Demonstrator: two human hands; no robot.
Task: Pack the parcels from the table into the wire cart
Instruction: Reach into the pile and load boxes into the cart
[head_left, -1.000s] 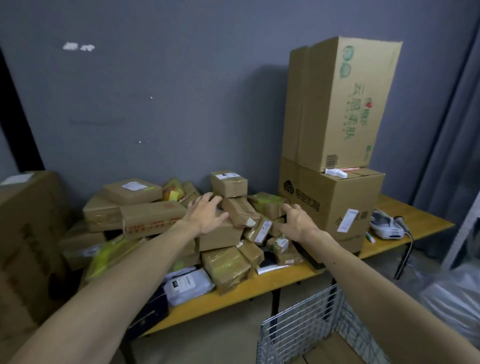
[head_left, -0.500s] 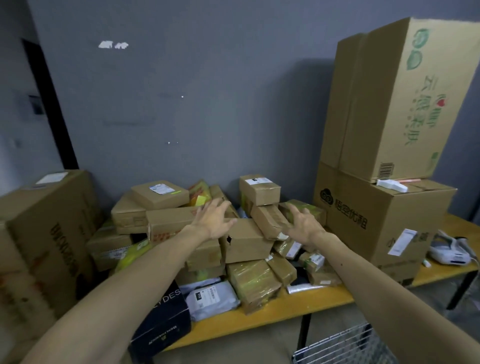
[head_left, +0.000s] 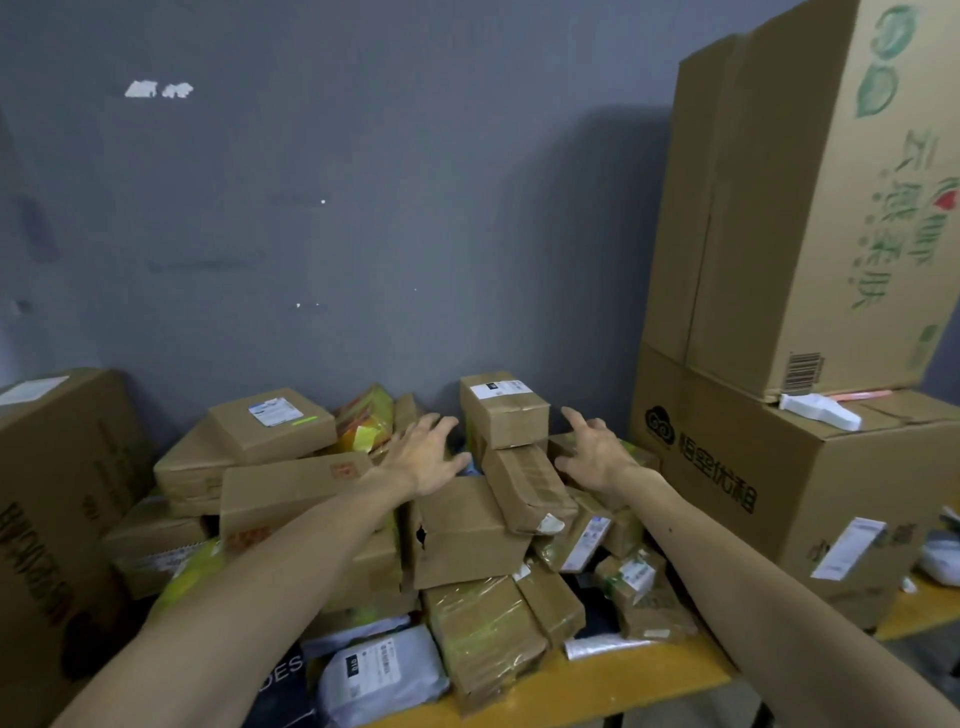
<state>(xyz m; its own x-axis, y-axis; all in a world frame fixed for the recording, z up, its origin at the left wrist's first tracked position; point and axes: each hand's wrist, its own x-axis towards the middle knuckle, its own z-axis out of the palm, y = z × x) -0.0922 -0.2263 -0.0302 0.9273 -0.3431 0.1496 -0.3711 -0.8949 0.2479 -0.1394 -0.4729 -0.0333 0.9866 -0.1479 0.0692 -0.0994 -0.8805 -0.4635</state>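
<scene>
- Grey wall (head_left: 363, 208) fills the back, with a few small white marks on it.
- A yellow table (head_left: 571, 680) stands against the wall and carries a messy heap of parcels (head_left: 483, 623).
- Most of the parcels are brown cardboard boxes wrapped in clear tape, and some have white labels.
- A small box (head_left: 506, 410) with a white label sits at the very top of the heap, close to the wall.
- Under it a long taped box (head_left: 530, 488) slopes down toward the front and lies on a wider brown box (head_left: 467, 540).
- The left hand (head_left: 423, 457) is stretched out just left of the small box, with its fingers (head_left: 434, 428) spread apart and holding nothing.
- The right hand (head_left: 595, 454) is stretched out just right of the small box, with its fingers (head_left: 579, 421) spread apart too and holding nothing.
- The small box is between the two hands, and I cannot tell if either hand touches it.
- A flat box (head_left: 272, 423) with a label lies on the left part of the heap, and a yellow packet (head_left: 363, 421) pokes up beside it.
- A white bag parcel (head_left: 379, 675) lies at the front edge of the table.
- On the right end of the table stands a big carton (head_left: 779, 493), and a tall carton (head_left: 779, 208) with green writing stands on top of it.
- Another big carton (head_left: 47, 493) stands at the far left.
</scene>
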